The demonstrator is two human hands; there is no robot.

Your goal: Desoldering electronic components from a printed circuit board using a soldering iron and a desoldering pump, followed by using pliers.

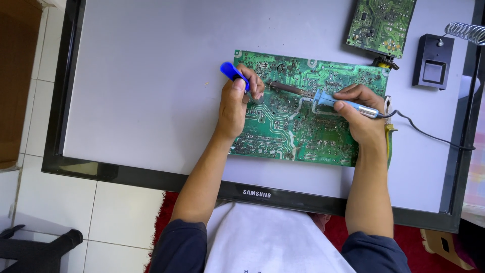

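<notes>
While the big green circuit board (298,121) lies flat in the middle of the frame, two hands work over it. The board rests on a flat screen with a black frame (151,174), and the screen's pale face is like a table under it.

The left hand (235,103) is at the board's upper left part. Its fingers are curled tight around a blue tool (231,71), and the blue end sticks out past the board's left edge.

The right hand (361,119) is over the board's right side. Its fingers are closed around the blue handle of a soldering iron (323,98). The dark metal tip points left and ends just beside the left hand's fingers. A dark cord (429,135) runs from the handle toward the right edge of the frame.

A smaller green board (381,23) sits at the upper right. Next to it is a black stand (433,61) with a metal coil (467,33).
</notes>
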